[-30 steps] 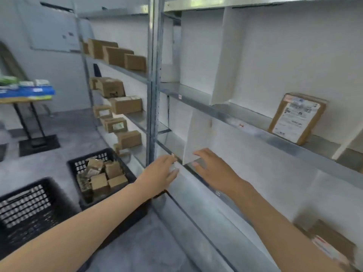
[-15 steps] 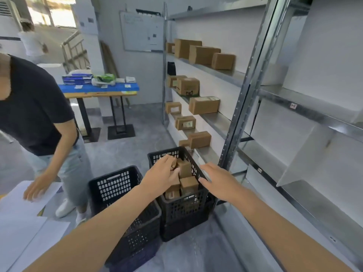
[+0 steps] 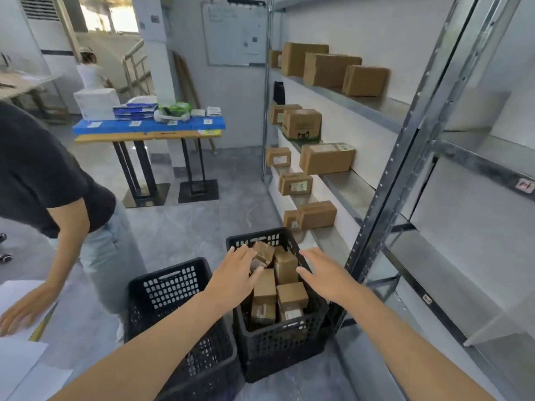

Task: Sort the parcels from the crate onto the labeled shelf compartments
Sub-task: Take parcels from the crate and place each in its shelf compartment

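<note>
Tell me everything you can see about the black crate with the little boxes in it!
The crate is black, looks like plastic, and has walls made of a grid of small holes, with a handle slot in the far wall. It stands upright on the grey floor, between a second black crate and the metal shelf. Brown cardboard parcels fill it in a jumble. The left hand reaches over its left rim and the right hand over its right rim, both with straight fingers.

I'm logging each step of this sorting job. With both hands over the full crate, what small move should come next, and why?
The left hand and right hand are open and hold nothing above the black crate. A brown parcel sits high in the pile between them. So probably: lower both hands and grip that parcel.
</note>
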`<state>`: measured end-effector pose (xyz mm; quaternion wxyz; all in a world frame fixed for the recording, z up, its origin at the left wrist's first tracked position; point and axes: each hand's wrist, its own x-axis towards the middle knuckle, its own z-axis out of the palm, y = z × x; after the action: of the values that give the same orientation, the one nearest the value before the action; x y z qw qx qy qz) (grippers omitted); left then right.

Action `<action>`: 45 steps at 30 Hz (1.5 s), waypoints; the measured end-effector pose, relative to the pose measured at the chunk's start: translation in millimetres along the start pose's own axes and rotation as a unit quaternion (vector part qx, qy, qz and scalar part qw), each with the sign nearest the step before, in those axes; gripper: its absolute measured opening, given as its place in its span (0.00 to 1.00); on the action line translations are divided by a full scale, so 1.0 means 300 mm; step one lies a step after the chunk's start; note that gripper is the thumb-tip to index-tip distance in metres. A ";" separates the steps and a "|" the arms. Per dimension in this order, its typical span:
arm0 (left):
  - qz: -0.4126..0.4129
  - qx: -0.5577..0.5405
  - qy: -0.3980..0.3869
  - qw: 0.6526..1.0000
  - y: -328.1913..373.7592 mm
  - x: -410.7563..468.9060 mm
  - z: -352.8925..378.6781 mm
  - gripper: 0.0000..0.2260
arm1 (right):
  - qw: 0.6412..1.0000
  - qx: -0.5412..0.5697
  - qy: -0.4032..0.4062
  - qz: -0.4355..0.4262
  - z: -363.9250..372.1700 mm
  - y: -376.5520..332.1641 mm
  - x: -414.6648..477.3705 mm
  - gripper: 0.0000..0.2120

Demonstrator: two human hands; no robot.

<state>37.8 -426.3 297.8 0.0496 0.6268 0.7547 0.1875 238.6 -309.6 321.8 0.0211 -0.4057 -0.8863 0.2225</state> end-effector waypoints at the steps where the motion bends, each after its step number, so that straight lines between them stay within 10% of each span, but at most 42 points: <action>1: -0.001 0.005 -0.006 1.000 0.005 0.044 0.016 0.18 | 1.000 0.005 -0.005 -0.004 -0.005 0.028 0.043 0.26; 20: -0.039 -0.016 -0.062 0.997 -0.144 0.626 0.369 0.19 | 0.991 0.057 -0.117 -0.006 0.083 0.299 0.660 0.25; 45: -0.249 -0.179 -0.283 0.909 -0.461 0.909 1.173 0.15 | 0.926 0.125 -0.265 0.237 0.670 0.752 1.141 0.28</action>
<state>-38.4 -105.2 -31.8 0.4172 0.4260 0.7944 0.1156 125.7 -7.0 -0.9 -0.2174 -0.5242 -0.7026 0.4293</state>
